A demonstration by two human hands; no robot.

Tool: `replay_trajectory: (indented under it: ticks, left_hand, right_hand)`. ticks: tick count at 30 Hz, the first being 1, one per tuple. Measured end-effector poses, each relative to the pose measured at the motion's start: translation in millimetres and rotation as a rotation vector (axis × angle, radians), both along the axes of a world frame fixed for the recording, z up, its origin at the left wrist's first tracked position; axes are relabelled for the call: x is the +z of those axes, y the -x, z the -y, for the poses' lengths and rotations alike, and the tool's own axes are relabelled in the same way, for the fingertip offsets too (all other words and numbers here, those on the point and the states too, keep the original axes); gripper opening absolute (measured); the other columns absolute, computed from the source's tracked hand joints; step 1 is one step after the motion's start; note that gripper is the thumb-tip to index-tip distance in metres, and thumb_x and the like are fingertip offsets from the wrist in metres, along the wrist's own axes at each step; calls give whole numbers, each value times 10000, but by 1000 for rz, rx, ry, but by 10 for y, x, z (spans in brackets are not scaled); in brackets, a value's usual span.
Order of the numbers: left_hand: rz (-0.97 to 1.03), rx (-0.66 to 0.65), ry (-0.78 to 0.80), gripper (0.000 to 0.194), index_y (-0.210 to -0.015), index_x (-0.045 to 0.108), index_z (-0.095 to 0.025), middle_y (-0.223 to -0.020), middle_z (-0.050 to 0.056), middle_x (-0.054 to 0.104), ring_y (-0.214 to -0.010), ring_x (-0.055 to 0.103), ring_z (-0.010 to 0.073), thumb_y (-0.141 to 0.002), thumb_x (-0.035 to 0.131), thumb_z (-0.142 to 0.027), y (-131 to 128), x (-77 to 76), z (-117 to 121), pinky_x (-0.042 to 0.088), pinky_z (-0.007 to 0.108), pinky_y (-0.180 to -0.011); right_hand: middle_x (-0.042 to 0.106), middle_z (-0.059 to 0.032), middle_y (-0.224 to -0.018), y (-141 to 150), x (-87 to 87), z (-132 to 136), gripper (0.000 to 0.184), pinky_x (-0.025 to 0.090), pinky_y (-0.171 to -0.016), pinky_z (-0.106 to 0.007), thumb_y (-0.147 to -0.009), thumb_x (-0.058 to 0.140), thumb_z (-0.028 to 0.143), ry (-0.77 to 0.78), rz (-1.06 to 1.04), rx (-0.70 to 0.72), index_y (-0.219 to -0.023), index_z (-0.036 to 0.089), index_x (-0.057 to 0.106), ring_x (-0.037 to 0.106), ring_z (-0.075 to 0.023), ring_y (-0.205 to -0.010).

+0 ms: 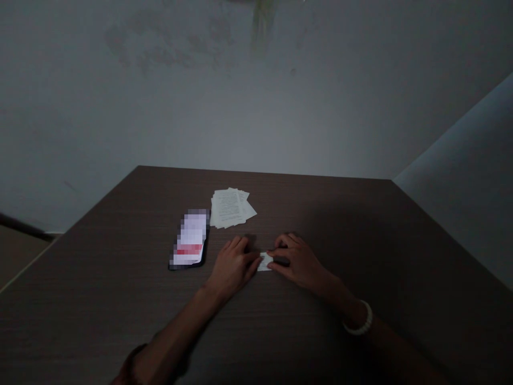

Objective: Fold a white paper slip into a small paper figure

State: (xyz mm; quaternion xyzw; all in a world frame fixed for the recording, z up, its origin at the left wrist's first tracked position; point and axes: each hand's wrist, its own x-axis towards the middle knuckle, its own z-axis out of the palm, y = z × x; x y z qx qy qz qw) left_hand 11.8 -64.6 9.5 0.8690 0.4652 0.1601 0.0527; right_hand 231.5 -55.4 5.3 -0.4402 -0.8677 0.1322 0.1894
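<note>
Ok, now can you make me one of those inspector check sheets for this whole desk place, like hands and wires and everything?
Surface: brown table with a streaky, wood-like grain.
Things being handled: small white paper between the hands; whether it is folded, I can't tell.
Clutter: untidy pile of printed papers farther back; phone left of the left hand, its bright screen blurred out.
Hands: left hand and right hand both have fingers at the small white paper; how firmly they grip, I can't tell. White bracelet on the right wrist.
Cables: nothing seen.
Surroundings: grey wall with stains; dim light.
</note>
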Motion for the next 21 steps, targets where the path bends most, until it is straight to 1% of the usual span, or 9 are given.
replay_trajectory:
  ticks: [6,9,15,18,21]
  left_hand:
    - [40,18,-20,285,-871,758,-217,-904,82,567,-881,512,234,-948,534,-376,-26,-21,-14,460,374,-753]
    - [55,27,-23,257,-877,756,-216,-898,78,564,-887,512,239,-926,570,-386,-16,-21,-20,460,379,-757]
    - [62,23,47,201,-929,753,-240,-959,75,556,-949,510,254,-890,628,-392,44,29,-27,454,396,-804]
    - [53,27,80,210,-948,753,-248,-982,70,549,-985,501,265,-858,666,-417,74,52,-31,448,413,-834]
    - [30,20,108,248,-998,749,-270,-1012,71,549,-1006,498,281,-822,704,-438,99,70,-41,447,421,-827]
  right_hand:
    - [594,-44,-1016,0,-20,2,221,407,-841,-369,-840,710,369,-10,1,1,-1042,283,725,518,-215,-954]
    - [594,-46,-1023,-1,-23,8,222,407,-840,-371,-845,702,377,-19,-7,-2,-1045,284,723,519,-219,-962]
    - [593,-45,-1030,9,-10,28,228,404,-849,-370,-844,706,373,-8,3,-15,-1052,282,720,516,-223,-973]
    - [591,-44,-1026,13,-8,32,223,403,-845,-368,-847,703,371,-7,-1,-17,-1051,281,720,516,-222,-972]
    - [592,-44,-1029,13,-16,31,226,401,-836,-366,-841,710,363,-7,-9,-17,-1051,281,721,517,-222,-974]
